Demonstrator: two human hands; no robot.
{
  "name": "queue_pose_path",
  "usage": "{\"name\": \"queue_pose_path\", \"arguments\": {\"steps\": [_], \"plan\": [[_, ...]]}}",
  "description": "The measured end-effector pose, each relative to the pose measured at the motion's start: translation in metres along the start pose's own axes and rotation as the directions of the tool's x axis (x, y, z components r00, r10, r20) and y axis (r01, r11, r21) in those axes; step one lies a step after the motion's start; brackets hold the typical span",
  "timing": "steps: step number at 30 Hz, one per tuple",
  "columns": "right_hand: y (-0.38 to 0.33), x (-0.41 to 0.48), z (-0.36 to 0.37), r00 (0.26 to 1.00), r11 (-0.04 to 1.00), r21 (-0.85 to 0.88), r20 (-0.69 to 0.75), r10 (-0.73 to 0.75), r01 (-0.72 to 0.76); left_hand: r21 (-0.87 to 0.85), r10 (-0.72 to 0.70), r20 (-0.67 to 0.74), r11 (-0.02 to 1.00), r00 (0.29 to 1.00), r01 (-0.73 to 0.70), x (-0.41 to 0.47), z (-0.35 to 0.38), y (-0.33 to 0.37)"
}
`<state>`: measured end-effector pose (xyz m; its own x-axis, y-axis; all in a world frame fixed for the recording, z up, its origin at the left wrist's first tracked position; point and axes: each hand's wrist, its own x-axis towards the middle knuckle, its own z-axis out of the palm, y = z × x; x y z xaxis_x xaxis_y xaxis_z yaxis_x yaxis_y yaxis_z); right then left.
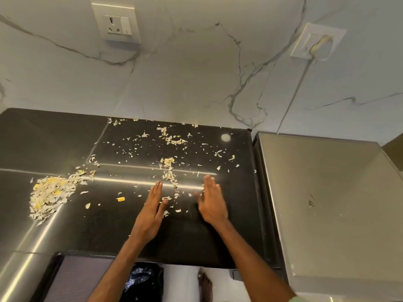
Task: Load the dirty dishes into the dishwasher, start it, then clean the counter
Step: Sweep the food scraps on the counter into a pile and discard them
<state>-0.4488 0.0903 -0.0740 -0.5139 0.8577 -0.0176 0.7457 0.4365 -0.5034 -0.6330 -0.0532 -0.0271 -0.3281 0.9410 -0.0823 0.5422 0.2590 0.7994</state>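
Observation:
The black glossy counter (109, 225) is strewn with pale and yellow food scraps. A big heap of scraps (51, 196) lies at the left; a thinner trail of scraps (169, 171) runs down the middle. My left hand (152, 212) stretches over the counter with straight fingers, its fingertips at the lower end of that trail. My right hand (211, 201) is flat and slightly blurred just to the right of the trail, fingers straight. Neither hand holds anything. No dishes or dishwasher door are clearly in view.
A marble-look wall with two sockets (116, 22) (317, 41) rises behind the counter. A steel-coloured appliance top (327, 192) adjoins the counter on the right. Below the front edge stands a bin with a black bag (141, 280), and a bare foot (205, 284) is on the floor.

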Motion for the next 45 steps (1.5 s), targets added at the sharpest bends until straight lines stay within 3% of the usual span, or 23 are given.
{"name": "queue_pose_path", "arguments": {"steps": [3,6,8,10,13,15,19,24,33,36,38,40,42,45], "plan": [[-0.04,0.003,0.015,0.977,0.982,0.095,0.12,-0.175,0.164,0.044,-0.011,-0.032,0.999,0.999,0.013,-0.002,0.019,0.005],[-0.034,0.012,-0.002,0.971,0.958,0.178,0.043,-0.236,0.225,0.079,-0.017,-0.067,0.997,0.998,0.023,-0.001,0.027,0.009],[-0.004,0.026,-0.027,0.986,0.974,0.173,-0.105,-0.133,0.15,0.094,-0.016,-0.081,0.995,0.997,0.024,0.002,0.027,0.013],[0.044,0.044,-0.053,0.974,0.992,0.123,-0.218,0.066,-0.039,0.114,-0.005,-0.08,0.993,0.997,0.014,0.005,0.029,0.018],[0.111,0.06,-0.079,0.899,0.933,0.179,-0.259,0.352,-0.313,0.117,0.014,-0.067,0.993,0.998,-0.006,0.015,0.036,0.026],[0.14,0.058,-0.087,0.875,0.909,0.24,-0.27,0.401,-0.342,0.116,0.026,-0.047,0.993,0.999,-0.02,0.023,0.041,0.033],[0.173,0.058,-0.097,0.921,0.949,0.147,-0.239,0.308,-0.279,0.119,0.05,-0.026,0.992,0.998,-0.047,0.039,0.046,0.047],[0.172,0.061,-0.098,0.949,0.955,0.155,-0.155,0.276,-0.253,0.148,0.114,0.026,0.982,0.993,-0.117,0.055,0.06,0.062],[0.176,0.073,-0.109,0.924,0.942,0.126,-0.188,0.332,-0.312,0.175,0.181,0.089,0.965,0.98,-0.194,0.067,0.073,0.085],[0.159,0.071,-0.116,0.856,0.897,0.299,-0.31,0.413,-0.325,0.181,0.176,0.057,0.966,0.983,-0.184,0.066,0.067,0.082],[0.126,0.066,-0.111,0.882,0.911,0.373,-0.349,0.316,-0.179,0.18,0.169,0.023,0.969,0.985,-0.17,0.065,0.065,0.078],[0.09,0.059,-0.091,0.966,0.948,0.319,-0.239,0.097,-0.016,0.188,0.149,0.022,0.971,0.989,-0.151,0.063,0.064,0.074],[0.07,0.054,-0.072,0.986,0.975,0.212,-0.163,-0.028,0.063,0.204,0.147,0.031,0.967,0.989,-0.151,0.061,0.064,0.069],[0.085,0.052,-0.072,0.945,0.973,0.228,-0.327,0.033,0.045,0.205,0.128,0.019,0.97,0.992,-0.129,0.056,0.059,0.061]]}}
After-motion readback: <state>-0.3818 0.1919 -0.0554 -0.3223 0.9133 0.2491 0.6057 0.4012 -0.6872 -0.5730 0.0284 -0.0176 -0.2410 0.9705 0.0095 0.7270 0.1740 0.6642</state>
